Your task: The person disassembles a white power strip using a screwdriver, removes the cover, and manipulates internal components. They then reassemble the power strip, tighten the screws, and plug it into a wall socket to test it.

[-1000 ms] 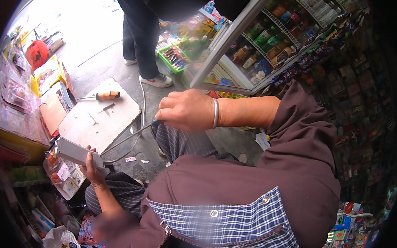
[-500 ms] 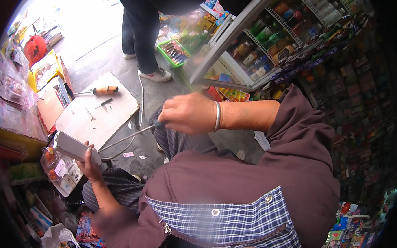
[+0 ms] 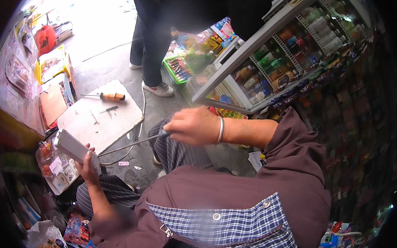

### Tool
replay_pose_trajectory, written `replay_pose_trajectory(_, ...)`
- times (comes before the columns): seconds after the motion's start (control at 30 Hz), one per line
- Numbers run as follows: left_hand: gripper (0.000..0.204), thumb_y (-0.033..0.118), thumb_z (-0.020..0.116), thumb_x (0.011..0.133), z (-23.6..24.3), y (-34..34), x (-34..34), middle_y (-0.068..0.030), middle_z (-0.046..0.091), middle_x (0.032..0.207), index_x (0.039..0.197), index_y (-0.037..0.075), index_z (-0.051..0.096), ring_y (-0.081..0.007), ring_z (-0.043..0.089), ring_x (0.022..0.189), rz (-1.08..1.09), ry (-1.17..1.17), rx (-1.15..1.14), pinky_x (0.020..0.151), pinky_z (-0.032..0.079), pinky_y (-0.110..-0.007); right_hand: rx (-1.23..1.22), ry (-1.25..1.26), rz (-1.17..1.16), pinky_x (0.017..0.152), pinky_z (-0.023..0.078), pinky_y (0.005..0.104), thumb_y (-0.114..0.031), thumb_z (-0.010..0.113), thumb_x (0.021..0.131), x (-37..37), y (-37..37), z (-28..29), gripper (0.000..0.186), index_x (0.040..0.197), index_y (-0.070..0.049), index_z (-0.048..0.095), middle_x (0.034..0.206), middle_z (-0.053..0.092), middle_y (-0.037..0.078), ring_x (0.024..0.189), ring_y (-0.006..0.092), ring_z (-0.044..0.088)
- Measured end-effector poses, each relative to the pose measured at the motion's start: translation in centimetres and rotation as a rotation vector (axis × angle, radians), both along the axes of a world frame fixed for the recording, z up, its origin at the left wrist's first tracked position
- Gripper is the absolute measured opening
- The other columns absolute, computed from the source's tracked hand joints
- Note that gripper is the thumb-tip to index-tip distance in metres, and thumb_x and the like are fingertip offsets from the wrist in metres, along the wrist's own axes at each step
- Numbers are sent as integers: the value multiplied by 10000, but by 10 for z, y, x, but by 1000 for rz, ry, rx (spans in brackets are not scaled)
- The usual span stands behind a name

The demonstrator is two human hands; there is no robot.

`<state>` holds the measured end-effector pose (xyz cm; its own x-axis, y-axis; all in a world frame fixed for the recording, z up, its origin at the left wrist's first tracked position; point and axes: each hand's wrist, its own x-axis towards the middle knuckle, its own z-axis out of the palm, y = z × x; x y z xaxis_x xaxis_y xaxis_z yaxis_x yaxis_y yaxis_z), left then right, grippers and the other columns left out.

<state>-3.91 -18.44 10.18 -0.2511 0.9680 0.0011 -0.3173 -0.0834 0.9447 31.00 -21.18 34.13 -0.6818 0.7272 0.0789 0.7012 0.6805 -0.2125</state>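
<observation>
One box [image 3: 72, 146], gripped by the left hand [image 3: 88, 171], slanted its long axis forward-left. The right hand [image 3: 192, 126] clutched a screwdriver [image 3: 135, 143] pointing toward the left hand.

Left hand [image 3: 88, 170] extended, right hand [image 3: 194, 126] (fingers [image 3: 173, 126] curled) palm-down.

You're in what looks like a small shop: a glass-fronted cabinet [image 3: 248, 55] shows you rows of bottles [image 3: 273, 57], a green tray [image 3: 169, 72] holds small goods, and colourful packets [image 3: 77, 231] crowd around you.
</observation>
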Motion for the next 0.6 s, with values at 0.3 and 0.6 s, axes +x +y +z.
replay_pose_trajectory(0.3, 250, 177, 616, 838, -15, -11, -8, -106, 671, 1009, 992, -8, 682, -209, 626, 948, 22, 150, 37, 824, 470, -309, -452, 94, -177, 692, 541, 360, -232, 658, 821, -11, 5, 8, 253, 997, -52, 637, 955, 673, 79, 816, 243, 660)
replay_pose_trajectory(0.6, 427, 116, 641, 799, 0, -2, -4, -155, 632, 1081, 1174, -39, 506, -223, 643, 923, -100, 1, 62, 846, 496, -348, -1298, 338, -786, 426, 395, 210, -320, 610, 899, 1, 15, 8, 280, 1050, -86, 644, 816, 690, 43, 518, 59, 529)
